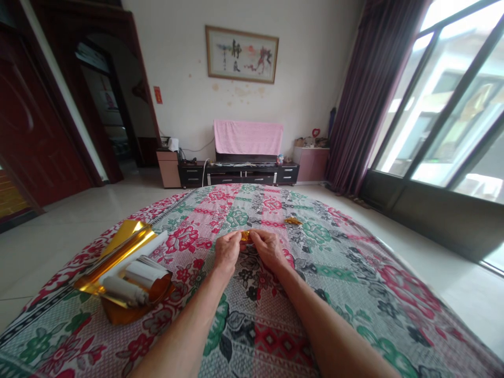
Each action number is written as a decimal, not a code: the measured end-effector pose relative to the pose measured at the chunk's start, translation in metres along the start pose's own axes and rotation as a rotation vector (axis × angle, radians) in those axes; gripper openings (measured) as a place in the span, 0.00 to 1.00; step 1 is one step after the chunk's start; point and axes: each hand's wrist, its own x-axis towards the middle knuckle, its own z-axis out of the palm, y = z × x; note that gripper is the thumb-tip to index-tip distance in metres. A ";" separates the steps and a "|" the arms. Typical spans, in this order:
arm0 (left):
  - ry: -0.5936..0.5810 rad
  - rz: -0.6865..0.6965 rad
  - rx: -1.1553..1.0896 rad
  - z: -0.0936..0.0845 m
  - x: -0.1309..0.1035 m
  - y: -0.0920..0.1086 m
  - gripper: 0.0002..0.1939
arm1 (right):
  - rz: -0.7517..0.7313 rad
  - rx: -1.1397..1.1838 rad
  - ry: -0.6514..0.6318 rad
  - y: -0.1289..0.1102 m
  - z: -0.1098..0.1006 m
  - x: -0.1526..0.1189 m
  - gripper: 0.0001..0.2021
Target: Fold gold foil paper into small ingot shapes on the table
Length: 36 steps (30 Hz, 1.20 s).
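Between my hands, above the middle of the flowered cloth (236, 210), is a small piece of gold foil (245, 236). My left hand (228, 251) pinches its left end, and my right hand (268, 248) pinches the right end. The fingertips hide part of the foil. Beyond my right hand, a small folded gold piece (293, 221) lies on the cloth. Gold foil sheets (122, 252) and rolls with white outsides (145, 272) are piled to the left of my left forearm.
The cloth covers a rounded surface that reaches forward. Beyond it stand a low black cabinet (246, 175) with a pink cloth (248, 137) above it and a side cabinet (312, 164). A purple curtain (356, 94) and windows are at the right, a red door (35, 115) at the left.
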 end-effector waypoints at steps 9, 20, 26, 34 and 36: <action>-0.054 -0.014 0.005 0.002 -0.004 0.005 0.12 | 0.045 0.013 0.017 0.006 0.000 0.002 0.19; -0.077 -0.111 -0.022 -0.004 -0.002 0.012 0.12 | 0.063 0.052 -0.026 0.003 -0.001 0.003 0.17; -0.072 -0.114 -0.034 -0.006 -0.001 0.011 0.14 | 0.050 0.075 -0.032 0.005 -0.001 0.003 0.17; -0.104 -0.108 -0.005 -0.005 0.000 0.009 0.11 | 0.090 0.070 0.000 0.009 -0.001 0.004 0.17; -0.107 -0.106 -0.004 -0.004 0.000 0.009 0.11 | 0.085 0.054 0.000 0.007 -0.002 0.004 0.17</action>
